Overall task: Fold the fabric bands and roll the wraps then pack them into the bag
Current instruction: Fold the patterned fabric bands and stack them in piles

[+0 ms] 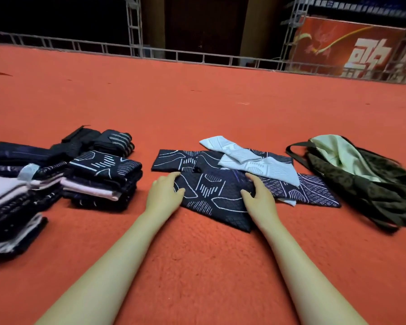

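From the head view, the person is kneeling or sitting over a red carpet point(197, 109), and both hands are resting on a dark patterned band point(211, 198) lying flat just in front of them. The left hand point(165, 192) is lying on the band's left end with fingers loosely spread and the thumb hooking over the edge; the right hand point(258, 195) is pressing its right part, fingers curled down on the cloth, neither one gripping anything closed. More unfolded bands point(181, 160) and two pale ones point(256, 160) are lying just behind it, overlapping each other. Folded stacks point(103, 177) are sitting to the left, with a rolled dark wrap point(115, 139) beyond them, and the bag point(352, 177) is lying open to the right, its pale lining showing. The step looks to be a fold of this front band. To do it well, I'd say the hands should be smoothing the cloth flat first, pinching one end at both corners, bringing it over to meet the other end squarely, then pressing the crease so it matches the stacks. The band's right end is overlapping another piece, so lifting could drag that along.
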Available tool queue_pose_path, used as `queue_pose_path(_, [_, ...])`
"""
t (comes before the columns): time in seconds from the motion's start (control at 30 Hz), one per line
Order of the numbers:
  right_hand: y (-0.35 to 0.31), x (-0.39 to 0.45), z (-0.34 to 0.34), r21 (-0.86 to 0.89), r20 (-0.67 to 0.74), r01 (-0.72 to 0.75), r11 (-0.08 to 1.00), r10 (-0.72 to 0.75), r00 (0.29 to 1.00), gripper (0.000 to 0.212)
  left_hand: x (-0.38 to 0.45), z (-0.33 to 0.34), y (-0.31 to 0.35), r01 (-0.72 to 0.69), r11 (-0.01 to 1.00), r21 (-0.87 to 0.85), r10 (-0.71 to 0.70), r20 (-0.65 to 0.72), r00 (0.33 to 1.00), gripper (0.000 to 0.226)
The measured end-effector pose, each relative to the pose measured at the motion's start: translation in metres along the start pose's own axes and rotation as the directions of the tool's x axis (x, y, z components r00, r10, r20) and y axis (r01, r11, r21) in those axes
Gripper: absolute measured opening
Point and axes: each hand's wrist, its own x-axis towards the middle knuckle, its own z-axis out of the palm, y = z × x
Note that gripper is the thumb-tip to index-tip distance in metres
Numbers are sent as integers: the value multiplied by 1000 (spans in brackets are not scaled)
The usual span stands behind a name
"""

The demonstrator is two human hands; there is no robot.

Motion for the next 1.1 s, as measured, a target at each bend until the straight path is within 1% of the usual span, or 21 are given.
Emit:
queue_pose_path(0.07, [-2, 0, -1, 3, -2, 7, 1000, -7, 1000, 49, -1, -7, 0, -9, 996, -84, 10, 11, 1000, 51])
queue_pose_path(0.1, [-3, 1, -1, 43, -28, -2, 999, 3, 1000, 48, -3, -11, 0, -7, 994, -112, 9, 22, 1000, 52])
queue_pose_path(0.17, [-8, 1, -4, 237, -110, -78, 968, 106, 988, 48, -6, -20, 3, -6, 987, -160, 9, 20, 1000, 55])
queue_pose_path(0.23, [-10, 2, -11, 462, -150, -152, 874, 246, 958, 48, -12, -30, 6, -34, 977, -209, 33, -8, 999, 57])
queue_pose_path(0.27, [-10, 3, -14, 517, -145, -171, 839, 283, 948, 47, -15, -33, 9, -60, 974, -219, 56, -25, 998, 57])
queue_pose_path(0.3, [-9, 3, -17, 529, -129, -183, 829, 292, 948, 45, -19, -34, 11, -86, 972, -220, 79, -40, 996, 57])
queue_pose_path(0.33, [-8, 3, -20, 500, -106, -192, 845, 280, 954, 44, -21, -33, 13, -106, 972, -211, 98, -48, 994, 56])
queue_pose_path(0.37, [-8, 3, -21, 428, -81, -202, 881, 260, 962, 43, -22, -31, 14, -114, 974, -198, 107, -45, 993, 54])
queue_pose_path(0.4, [-8, 2, -22, 326, -58, -198, 924, 229, 972, 44, -23, -27, 14, -104, 977, -187, 100, -30, 994, 54])
queue_pose_path(0.47, [-7, -2, -22, 119, -15, -137, 983, 140, 990, 48, -22, -21, 11, -38, 984, -177, 41, 15, 999, 56])
queue_pose_path(0.53, [-5, -6, -23, -29, 51, -83, 996, 84, 995, 56, -22, -19, 7, 44, 983, -178, -37, 43, 998, 58])
queue_pose_path(0.6, [-5, -8, -25, -82, 77, -87, 993, 93, 993, 62, -20, -19, 4, 39, 984, -176, -37, 13, 999, 54])
queue_pose_path(0.67, [-8, -9, -26, -20, 2, -117, 993, 117, 993, 58, -18, -17, 3, -38, 989, -141, 36, -21, 999, 47])
queue_pose_path(0.7, [-9, -9, -25, 69, -43, -135, 989, 138, 990, 55, -17, -16, 2, -76, 991, -109, 74, -23, 997, 43])
queue_pose_path(0.77, [-18, -11, -24, 287, -80, -126, 950, 154, 985, 49, -17, -12, 1, -109, 994, -30, 109, -3, 994, 38])
queue_pose_path(0.83, [-27, -15, -19, 449, -44, -85, 890, 117, 992, 46, -17, -10, -1, -107, 993, 55, 107, 2, 994, 33])
queue_pose_path(0.87, [-33, -19, -16, 486, -5, -58, 872, 69, 998, 45, -16, -9, -2, -111, 991, 78, 112, -7, 994, 32])
queue_pose_path(0.93, [-41, -26, -7, 454, 100, -9, 891, -41, 994, 38, -15, -7, -1, -136, 988, 69, 139, -36, 990, 29])
queue_pose_path(1.0, [-44, -32, 3, 289, 226, 99, 952, -168, 960, 22, -15, -7, 2, -174, 985, 8, 174, -61, 983, 27])
queue_pose_path(1.03, [-44, -34, 7, 217, 269, 168, 962, -224, 937, 21, -16, -7, 4, -192, 981, -20, 190, -68, 979, 27])
queue_pose_path(1.1, [-41, -34, 11, 151, 277, 271, 951, -304, 912, 23, -17, -5, 7, -226, 973, -54, 222, -69, 973, 27])
